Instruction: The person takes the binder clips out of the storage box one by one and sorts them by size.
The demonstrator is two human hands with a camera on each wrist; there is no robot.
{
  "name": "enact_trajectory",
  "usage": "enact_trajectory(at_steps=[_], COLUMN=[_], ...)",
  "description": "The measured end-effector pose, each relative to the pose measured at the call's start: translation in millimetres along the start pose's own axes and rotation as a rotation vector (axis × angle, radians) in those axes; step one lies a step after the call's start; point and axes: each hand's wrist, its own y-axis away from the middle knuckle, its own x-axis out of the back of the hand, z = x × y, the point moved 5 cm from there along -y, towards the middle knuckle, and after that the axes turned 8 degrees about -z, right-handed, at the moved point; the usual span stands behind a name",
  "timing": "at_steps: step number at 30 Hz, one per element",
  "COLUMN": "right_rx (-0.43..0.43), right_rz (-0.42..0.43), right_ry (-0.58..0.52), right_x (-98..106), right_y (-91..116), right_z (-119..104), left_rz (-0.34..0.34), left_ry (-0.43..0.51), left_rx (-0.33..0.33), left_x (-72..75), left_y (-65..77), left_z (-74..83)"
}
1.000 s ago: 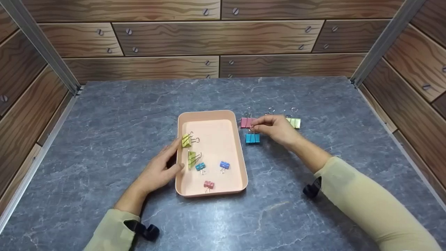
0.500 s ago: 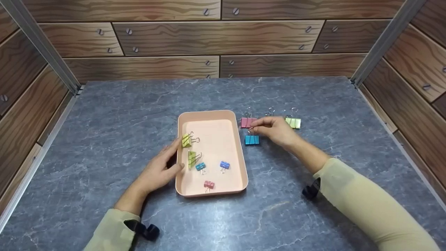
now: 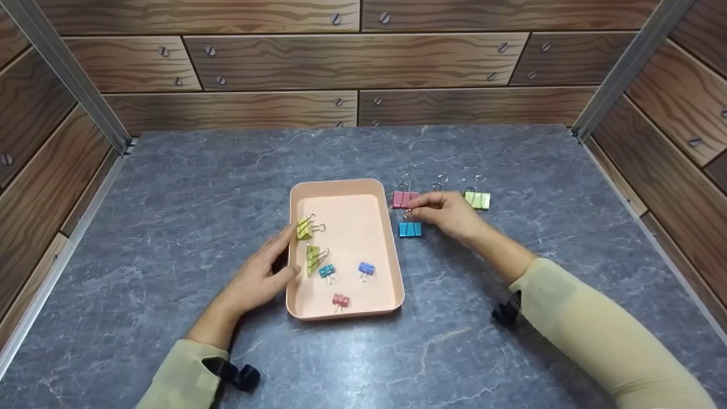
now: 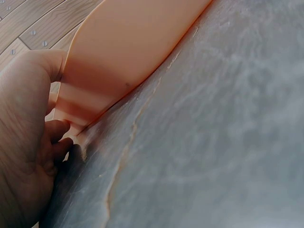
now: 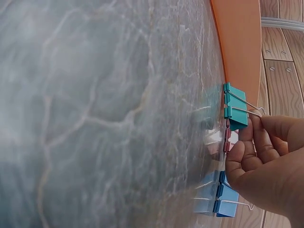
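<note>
Blue binder clip (image 3: 410, 229) shifted slightly nearer, right hand (image 3: 451, 215) pinching it; left hand (image 3: 260, 279) holding peach tray (image 3: 358, 227).

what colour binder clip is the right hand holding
The binder clip is turquoise blue, clearest in the right wrist view.

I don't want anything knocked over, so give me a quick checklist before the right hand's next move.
1. Right hand has the turquoise clip: ok, pinched by its wire handle.
2. Left hand holds the tray: ok, at its left side.
3. Turquoise clip resting on the table: cannot tell, contact is unclear.
4. Pink clip untouched: cannot tell, fingertips overlap it in the head view.
5. Large blue clip fully visible from the head: not ok, the right hand covers its body.
</note>
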Motion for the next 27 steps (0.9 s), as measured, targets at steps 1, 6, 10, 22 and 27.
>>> enact_trajectory(at_steps=[1,6,10,22,27], right_rx=[0.0,-0.012,-0.025,-0.05,-0.044], right_rz=[0.0,0.0,-0.002,-0.005,-0.007], right_ry=[0.004,0.008,-0.021,0.01,0.016], right_x=[0.1,0.0,-0.8,0.2,2.2], right_y=[-0.2,-0.9,-1.0,0.6,-1.1], right_z=[0.4,2.2,3.2,4.3,4.7], left_rz=[0.001,0.004,0.002,-0.004,-0.007], left_ry=[0.0,0.0,0.0,0.008,0.006], left_rx=[0.002,0.005,-0.001,0.038,0.042], left_x=[-0.1,-0.4,0.2,-0.5,-0.5], left_y=[0.1,0.1,0.2,-0.4,-0.3], left_z=[-0.3,-1.2,-0.5,-1.4,-0.7])
